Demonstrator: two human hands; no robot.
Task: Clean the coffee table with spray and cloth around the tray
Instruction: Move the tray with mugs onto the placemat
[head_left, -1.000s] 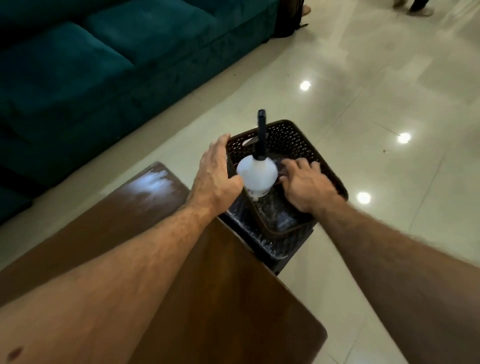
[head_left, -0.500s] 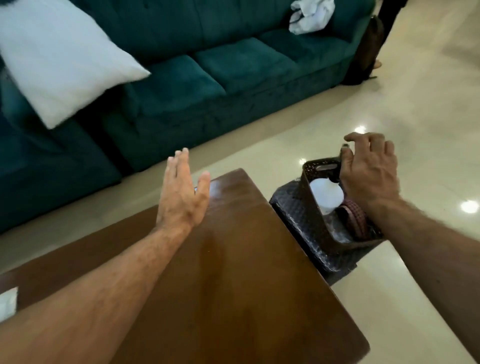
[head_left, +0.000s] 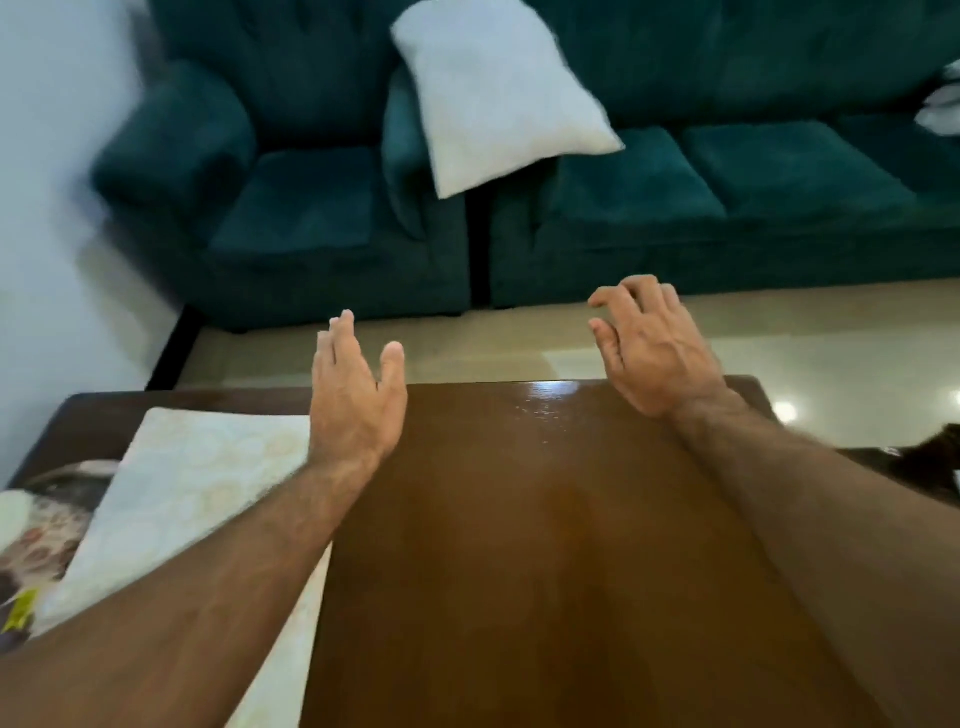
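Note:
The brown wooden coffee table (head_left: 545, 545) fills the lower middle of the head view, glossy with a wet sheen near its far edge. A pale patterned tray (head_left: 182, 499) lies on its left part, partly under my left forearm. My left hand (head_left: 356, 400) hovers over the table beside the tray, fingers apart, holding nothing. My right hand (head_left: 652, 348) hangs above the table's far right edge, fingers loosely curled, empty. The dark basket (head_left: 930, 457) shows only as a sliver at the right edge. Spray bottle and cloth are out of sight.
A teal armchair (head_left: 291, 208) and teal sofa (head_left: 727, 197) stand beyond the table, with a white cushion (head_left: 493, 93) between them. Glossy pale floor tiles (head_left: 519, 348) separate them from the table. Printed items (head_left: 36, 525) lie at the table's left end.
The view has swung left from the basket to the table. My right hand has left the basket and come over the table's far edge. The tray has come into view.

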